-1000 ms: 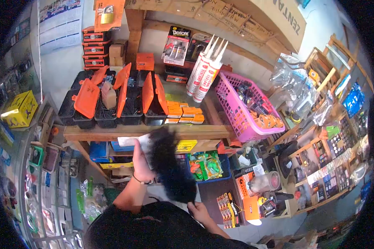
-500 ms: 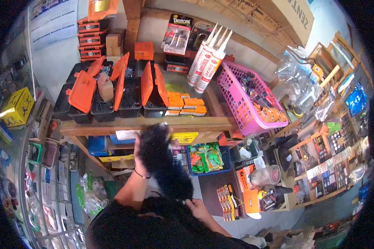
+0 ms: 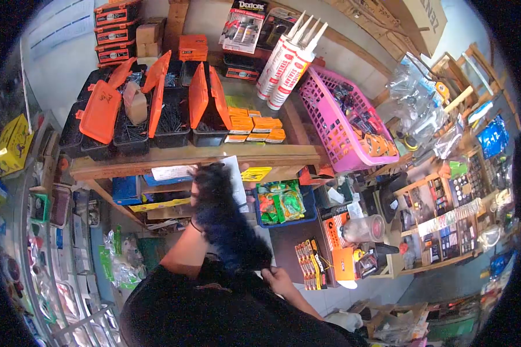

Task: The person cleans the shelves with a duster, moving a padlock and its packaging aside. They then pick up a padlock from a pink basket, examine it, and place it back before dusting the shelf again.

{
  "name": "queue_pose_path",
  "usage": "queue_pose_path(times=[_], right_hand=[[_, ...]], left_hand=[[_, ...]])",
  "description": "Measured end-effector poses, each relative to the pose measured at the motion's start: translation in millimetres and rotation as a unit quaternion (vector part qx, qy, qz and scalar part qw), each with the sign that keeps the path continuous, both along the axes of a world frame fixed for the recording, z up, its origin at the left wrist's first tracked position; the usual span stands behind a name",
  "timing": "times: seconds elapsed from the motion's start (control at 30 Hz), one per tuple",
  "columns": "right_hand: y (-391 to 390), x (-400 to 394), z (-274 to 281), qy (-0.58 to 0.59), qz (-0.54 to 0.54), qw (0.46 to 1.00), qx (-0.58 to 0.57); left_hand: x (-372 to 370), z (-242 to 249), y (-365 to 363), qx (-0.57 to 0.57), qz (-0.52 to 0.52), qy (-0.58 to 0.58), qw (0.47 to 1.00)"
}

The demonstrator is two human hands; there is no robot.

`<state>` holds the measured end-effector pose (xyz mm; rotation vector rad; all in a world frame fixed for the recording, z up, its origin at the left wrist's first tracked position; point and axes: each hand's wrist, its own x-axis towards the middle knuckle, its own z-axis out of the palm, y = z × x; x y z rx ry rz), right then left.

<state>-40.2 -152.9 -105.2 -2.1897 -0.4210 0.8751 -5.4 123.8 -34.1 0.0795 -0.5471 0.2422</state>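
Head view: I'm holding a dark fluffy duster [image 3: 228, 220] mid-frame, my right hand [image 3: 279, 282] gripping its lower end; my left hand [image 3: 195, 199], mostly hidden, is backing a white card [image 3: 235, 178], grip uncertain. Light strokes are probably serving best. Upper right, a carton [image 3: 425, 26] is reading "ZEN"; upper centre, tubes [image 3: 279, 72] "SEALANT", a pack [image 3: 243, 28] "Dextone".

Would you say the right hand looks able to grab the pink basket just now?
Probably not: the right hand holds the duster, though nothing seems to block the pink basket.
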Motion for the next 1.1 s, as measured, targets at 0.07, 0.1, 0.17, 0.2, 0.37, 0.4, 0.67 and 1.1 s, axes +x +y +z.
queue_pose_path(times=[0.07,0.1,0.17,0.2,0.37,0.4,0.67,1.1], right_hand=[[1,2,-4,0.020,-0.064,0.995,0.075],[4,2,-1,0.015,-0.053,0.997,0.056],[10,-2,10,-0.030,0.006,0.999,-0.012],[9,-2,6,-0.029,0.006,0.999,-0.013],[17,5,1,0.063,-0.094,0.991,0.076],[18,5,4,0.065,-0.090,0.991,0.073],[4,21,-35,0.077,-0.031,0.996,0.011],[12,13,10,0.013,0.026,1.000,-0.003]], left_hand=[[-7,7,-2,-0.007,0.077,0.236,0.969],[-3,0,5,-0.058,0.035,0.169,0.983],[-4,-10,0,-0.088,-0.005,0.063,0.994],[-3,-15,-1,-0.136,-0.075,-0.071,0.985],[-7,-13,11,-0.062,0.008,0.113,0.992],[-10,-1,8,0.005,0.084,0.220,0.972],[-9,-28,21,-0.138,-0.016,0.047,0.989],[13,-46,21,0.002,-0.053,-0.035,0.998]])
